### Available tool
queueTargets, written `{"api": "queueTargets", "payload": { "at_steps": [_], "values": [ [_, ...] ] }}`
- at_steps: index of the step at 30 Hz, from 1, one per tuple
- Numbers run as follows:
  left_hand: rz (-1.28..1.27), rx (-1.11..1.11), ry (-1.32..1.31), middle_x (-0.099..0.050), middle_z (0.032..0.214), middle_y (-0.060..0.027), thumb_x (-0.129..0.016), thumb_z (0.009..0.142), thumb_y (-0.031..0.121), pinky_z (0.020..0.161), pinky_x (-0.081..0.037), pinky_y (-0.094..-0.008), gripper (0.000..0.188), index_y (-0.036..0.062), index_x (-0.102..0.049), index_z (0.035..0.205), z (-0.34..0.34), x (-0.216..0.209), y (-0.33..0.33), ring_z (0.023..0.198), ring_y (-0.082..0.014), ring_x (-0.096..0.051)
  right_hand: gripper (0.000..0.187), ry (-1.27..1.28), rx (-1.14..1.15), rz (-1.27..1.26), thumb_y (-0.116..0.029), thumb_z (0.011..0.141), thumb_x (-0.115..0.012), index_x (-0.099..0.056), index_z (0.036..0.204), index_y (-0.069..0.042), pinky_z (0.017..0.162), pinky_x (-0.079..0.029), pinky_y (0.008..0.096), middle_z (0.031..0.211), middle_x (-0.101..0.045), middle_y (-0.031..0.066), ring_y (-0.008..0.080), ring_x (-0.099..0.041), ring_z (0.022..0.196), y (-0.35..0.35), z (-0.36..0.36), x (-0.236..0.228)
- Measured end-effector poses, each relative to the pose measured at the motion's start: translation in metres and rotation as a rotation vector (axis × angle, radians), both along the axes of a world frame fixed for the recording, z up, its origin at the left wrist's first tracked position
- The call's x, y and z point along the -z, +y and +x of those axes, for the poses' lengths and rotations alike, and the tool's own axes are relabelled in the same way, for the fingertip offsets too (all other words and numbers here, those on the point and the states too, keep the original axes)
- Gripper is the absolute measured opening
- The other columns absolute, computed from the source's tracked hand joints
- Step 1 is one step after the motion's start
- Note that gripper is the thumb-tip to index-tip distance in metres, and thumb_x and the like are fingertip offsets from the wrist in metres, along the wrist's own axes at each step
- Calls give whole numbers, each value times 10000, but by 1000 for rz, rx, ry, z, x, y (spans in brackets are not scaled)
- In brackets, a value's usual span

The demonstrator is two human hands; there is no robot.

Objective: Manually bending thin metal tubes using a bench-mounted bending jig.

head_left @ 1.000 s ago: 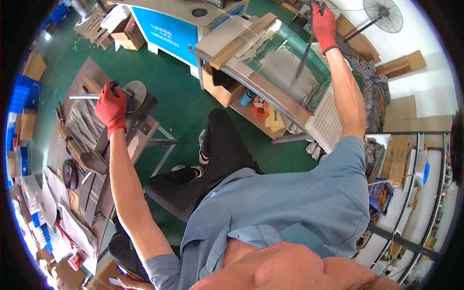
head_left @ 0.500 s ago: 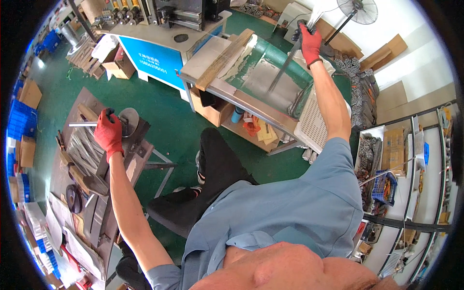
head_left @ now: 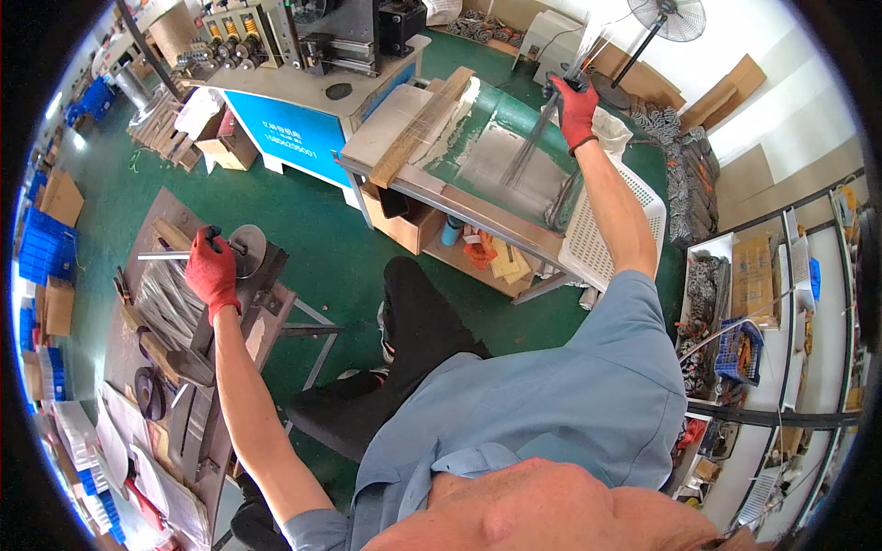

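My left hand [head_left: 213, 268], in a red glove with dark fingertips, is closed round a straight silvery metal rod [head_left: 163, 256] at the left workbench. Beside it sits a round grey metal disc [head_left: 254, 241]. A pile of thin metal strips [head_left: 171, 296] lies on the bench just below this hand. Far out to the right, my right hand [head_left: 577, 112], also red-gloved, grips a bundle of long thin metal strips [head_left: 527, 154]. The bundle's lower ends reach over the green and grey surface of a table [head_left: 519, 147]; its upper ends fan out above my fist.
A wooden board [head_left: 424, 127] lies along that table's left edge. Near its right end is a white perforated basket [head_left: 614, 230]. Behind stands a machine bench with a blue panel [head_left: 287, 131]. A fan [head_left: 669, 18] and shelving [head_left: 781, 367] are on the right.
My right hand has shifted a little left and down with its bundle, whose strips now look more spread. My left hand keeps its grip on the rod; the view has shifted slightly.
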State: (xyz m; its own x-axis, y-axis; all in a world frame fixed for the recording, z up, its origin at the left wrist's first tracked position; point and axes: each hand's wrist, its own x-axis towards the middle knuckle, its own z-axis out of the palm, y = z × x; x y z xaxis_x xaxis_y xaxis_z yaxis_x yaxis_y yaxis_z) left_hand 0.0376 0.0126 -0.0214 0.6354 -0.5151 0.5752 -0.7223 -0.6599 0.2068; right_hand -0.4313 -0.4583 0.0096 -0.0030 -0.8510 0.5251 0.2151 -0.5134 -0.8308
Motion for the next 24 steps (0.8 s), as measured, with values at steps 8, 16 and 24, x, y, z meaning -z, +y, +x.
{"api": "queueTargets", "payload": {
  "at_steps": [8, 16, 24],
  "values": [
    [0, 57, 46, -686, 981, -68, -544, 838, 238, 712, -520, -404, 223, 140, -631, 1018, -3, -2, -11, 858, -303, -660, 203, 56, 67, 241, -211, 859, -682, -651, 887, -13, 631, -460, 282, 751, -633, 23, 114, -566, 678, -21, -23, 23],
    [30, -100, 286, -681, 996, -89, -560, 822, 297, 758, -517, -445, 258, 215, -641, 1053, -17, -17, -3, 894, -335, -650, 298, 236, 227, -73, -237, 874, -643, -676, 973, 43, 810, -440, 345, 947, -683, 111, 185, -570, 843, -21, -8, 20],
    [51, -92, 148, -667, 922, -82, -606, 788, 255, 769, -504, -431, 256, 135, -619, 1014, -16, -23, 5, 882, -312, -644, 326, -33, -149, 134, -319, 973, -486, -595, 999, -13, 485, -411, 278, 641, -519, 11, 128, -480, 507, 17, 2, -90]
  ]
}}
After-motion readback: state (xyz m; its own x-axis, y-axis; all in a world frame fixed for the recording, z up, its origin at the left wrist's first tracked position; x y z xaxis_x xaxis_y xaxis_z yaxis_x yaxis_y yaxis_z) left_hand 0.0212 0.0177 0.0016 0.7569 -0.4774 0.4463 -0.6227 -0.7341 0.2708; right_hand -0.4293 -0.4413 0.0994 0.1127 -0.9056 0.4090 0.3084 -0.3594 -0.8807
